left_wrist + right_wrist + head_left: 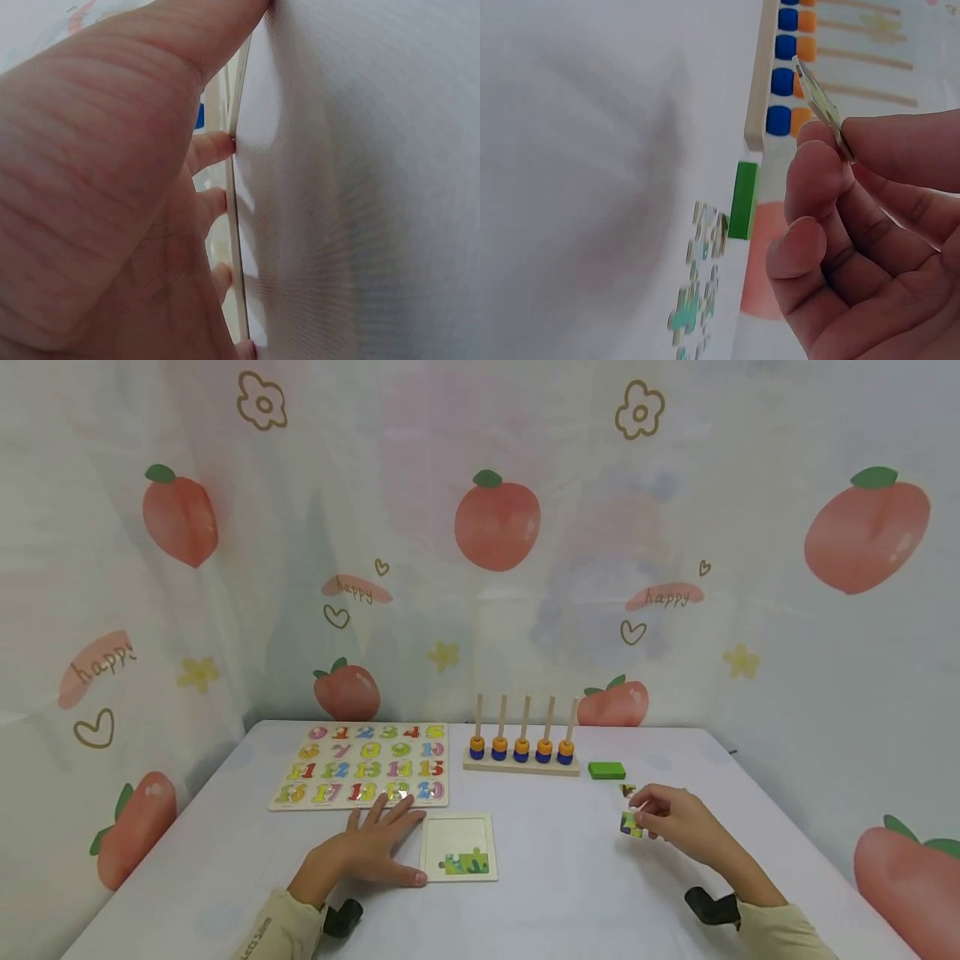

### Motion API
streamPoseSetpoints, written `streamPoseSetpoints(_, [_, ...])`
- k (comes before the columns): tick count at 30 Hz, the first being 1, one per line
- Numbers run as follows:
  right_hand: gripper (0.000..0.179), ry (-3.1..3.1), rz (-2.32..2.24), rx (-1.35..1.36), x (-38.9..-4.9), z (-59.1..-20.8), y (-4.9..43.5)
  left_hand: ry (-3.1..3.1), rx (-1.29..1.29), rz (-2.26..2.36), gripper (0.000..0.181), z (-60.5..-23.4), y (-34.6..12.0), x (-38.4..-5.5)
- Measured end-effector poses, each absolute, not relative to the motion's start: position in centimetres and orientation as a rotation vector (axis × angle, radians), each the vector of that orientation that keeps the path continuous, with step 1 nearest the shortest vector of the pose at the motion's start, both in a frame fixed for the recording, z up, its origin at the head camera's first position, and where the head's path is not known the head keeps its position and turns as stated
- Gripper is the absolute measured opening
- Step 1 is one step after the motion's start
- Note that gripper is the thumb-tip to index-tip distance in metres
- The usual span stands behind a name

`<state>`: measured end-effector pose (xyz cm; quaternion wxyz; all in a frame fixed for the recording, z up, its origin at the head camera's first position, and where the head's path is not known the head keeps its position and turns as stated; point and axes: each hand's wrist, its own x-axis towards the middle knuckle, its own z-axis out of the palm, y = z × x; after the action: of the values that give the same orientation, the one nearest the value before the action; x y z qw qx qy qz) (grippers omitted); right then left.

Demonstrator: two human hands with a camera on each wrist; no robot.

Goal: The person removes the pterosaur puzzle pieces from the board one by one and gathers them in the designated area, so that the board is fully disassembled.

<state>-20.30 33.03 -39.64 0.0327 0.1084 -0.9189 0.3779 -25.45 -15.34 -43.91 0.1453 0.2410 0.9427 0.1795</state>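
Note:
My right hand (pixel 678 820) is raised over the right side of the table. Between thumb and fingertips it pinches a jigsaw piece (pixel 821 106), seen nearly edge-on in the right wrist view and green and yellow with a dark patch in the head view. Left of centre, my left hand (pixel 367 850) lies with fingers spread. Its thumb is at the lower left corner of a square puzzle tray (pixel 459 825), and its fingertips reach the lower edge of the number board (pixel 411 777). A few joined green pieces (pixel 467 862) sit in the tray's lower right part.
Several loose jigsaw pieces (pixel 690 304) lie on the table near the right hand. Beyond them is a green block (pixel 607 770). A bead rack (pixel 521 767) with upright pegs and orange and blue beads stands at the back, before a peach-printed cloth (pixel 498 635).

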Motion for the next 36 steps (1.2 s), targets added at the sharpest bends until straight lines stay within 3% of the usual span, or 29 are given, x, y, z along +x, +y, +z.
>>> streamPoseSetpoints(8, [0.014,-2.906,1.067,0.145,-20.8,-40.2,35.0,2.716,0.718,0.539,0.108,-44.3,-15.5,-25.6])
streamPoseSetpoints(14, [0.014,-2.890,1.112,0.147,-21.2,-41.0,35.7,2.726,0.728,0.562,0.113,-45.5,-15.7,-26.3])
streamPoseSetpoints(36, [0.010,-2.956,1.000,0.056,-22.1,-42.2,35.6,2.710,0.696,0.535,0.109,-44.4,-15.5,-25.8])
